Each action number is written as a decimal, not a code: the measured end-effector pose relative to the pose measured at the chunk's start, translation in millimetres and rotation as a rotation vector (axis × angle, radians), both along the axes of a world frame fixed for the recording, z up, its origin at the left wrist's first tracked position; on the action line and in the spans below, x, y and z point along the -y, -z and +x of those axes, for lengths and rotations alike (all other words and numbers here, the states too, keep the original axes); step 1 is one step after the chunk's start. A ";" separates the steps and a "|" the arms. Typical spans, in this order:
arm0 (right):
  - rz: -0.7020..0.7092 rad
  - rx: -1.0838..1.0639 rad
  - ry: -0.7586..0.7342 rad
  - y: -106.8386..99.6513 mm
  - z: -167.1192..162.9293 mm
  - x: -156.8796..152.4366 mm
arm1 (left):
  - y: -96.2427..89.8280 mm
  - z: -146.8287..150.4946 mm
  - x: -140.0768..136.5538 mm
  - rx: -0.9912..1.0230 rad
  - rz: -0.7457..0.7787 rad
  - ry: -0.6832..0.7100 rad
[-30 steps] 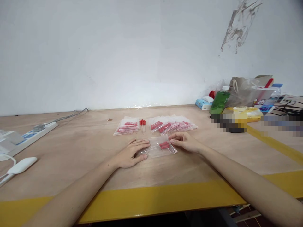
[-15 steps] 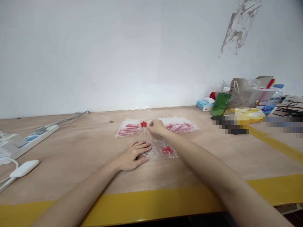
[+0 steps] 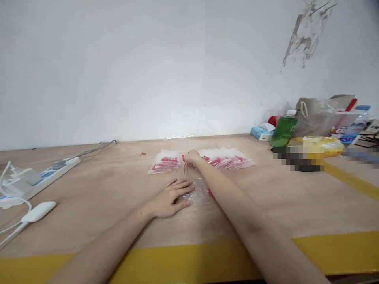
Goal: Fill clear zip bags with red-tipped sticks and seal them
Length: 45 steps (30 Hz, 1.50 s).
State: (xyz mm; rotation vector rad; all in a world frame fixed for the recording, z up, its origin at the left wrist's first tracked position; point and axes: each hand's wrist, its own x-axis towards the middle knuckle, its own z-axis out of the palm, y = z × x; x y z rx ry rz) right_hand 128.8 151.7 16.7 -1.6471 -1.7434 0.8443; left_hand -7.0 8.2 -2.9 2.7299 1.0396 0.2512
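My left hand lies flat with its fingers stretched over the left end of a clear plastic bag. Red pieces show inside that bag, partly hidden under my right forearm. Farther back, my right hand has its fingers closed at the red tops of a few slim pieces with thin, wire-like legs. Its fingers cover most of these pieces. To the left is a pile of bags with red contents; a wider, fanned row of similar bags lies to the right.
On the left are a white power strip with plugs and a white device on a cable. A tissue pack, a green bottle and a yellow packet stand at the right. Yellow tape edges the table.
My right hand has come onto the red-topped pieces, which lay beside it before, and its forearm now covers more of the clear bag. My left hand stays on the bag. The view has shifted slightly.
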 end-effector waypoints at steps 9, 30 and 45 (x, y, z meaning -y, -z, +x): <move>0.160 -0.545 0.119 -7.9 117.6 67.2 | -0.9 0.9 -0.1 -0.024 0.001 -0.013; -0.106 -1.005 -0.019 39.8 143.3 127.0 | 0.8 3.4 2.6 -0.034 -0.004 -0.035; -0.169 -0.402 -0.234 32.9 140.8 129.5 | 1.7 2.8 1.2 -0.036 -0.012 -0.038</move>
